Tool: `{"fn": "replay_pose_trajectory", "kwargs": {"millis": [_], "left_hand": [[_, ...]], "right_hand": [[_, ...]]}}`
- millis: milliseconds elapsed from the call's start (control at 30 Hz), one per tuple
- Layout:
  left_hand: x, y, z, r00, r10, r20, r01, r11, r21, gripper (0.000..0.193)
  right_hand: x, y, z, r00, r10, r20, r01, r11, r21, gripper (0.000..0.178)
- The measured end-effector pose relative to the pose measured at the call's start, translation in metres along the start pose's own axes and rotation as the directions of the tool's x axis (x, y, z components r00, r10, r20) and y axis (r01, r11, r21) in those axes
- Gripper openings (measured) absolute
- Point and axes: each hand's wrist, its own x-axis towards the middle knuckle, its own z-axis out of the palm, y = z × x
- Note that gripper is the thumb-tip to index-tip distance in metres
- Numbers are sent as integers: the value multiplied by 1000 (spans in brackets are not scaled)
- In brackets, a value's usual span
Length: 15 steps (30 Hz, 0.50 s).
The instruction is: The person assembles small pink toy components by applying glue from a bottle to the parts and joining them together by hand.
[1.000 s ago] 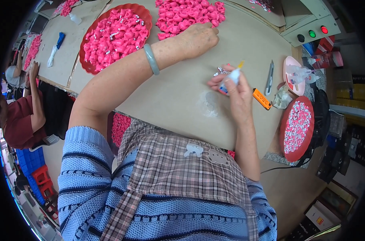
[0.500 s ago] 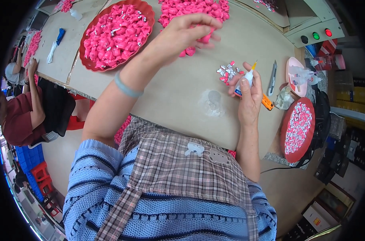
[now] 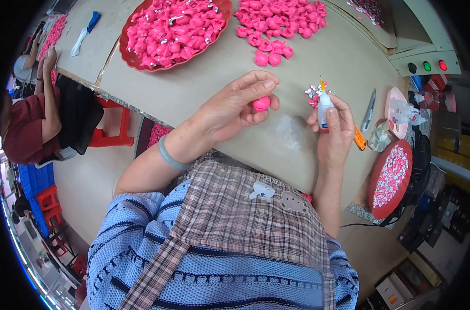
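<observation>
Over the desk, our curled left hand is gripping a pink piece, now nearer our right hand, clasping a bottle.

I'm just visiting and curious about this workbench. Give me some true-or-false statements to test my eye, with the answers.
1. The left hand holds a small pink piece. True.
2. The right hand grips the utility knife. False: the right hand holds a small white bottle with a yellow tip; the utility knife lies on the table.
3. The pale bracelet is on the right wrist. False: it is on the left.
4. The scalloped red tray holds many pink pieces. True.
5. The apron is plain. False: it is plaid.
</observation>
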Motion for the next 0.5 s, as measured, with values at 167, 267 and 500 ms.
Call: {"fn": "replay_pose_trajectory", "kwargs": {"millis": [167,267,500], "left_hand": [[-5,-2,6,997,-6,-75,13,996,86,35],[-8,2,11,1000,-20,1,20,998,-59,37],[-17,-2,10,997,-4,71,1,999,48,40]], "right_hand": [[3,4,-5,997,61,-40,-55,990,133,28],[4,5,-4,992,45,-120,-20,980,199,29],[3,-3,-3,987,-17,-157,42,988,151,32]]}}
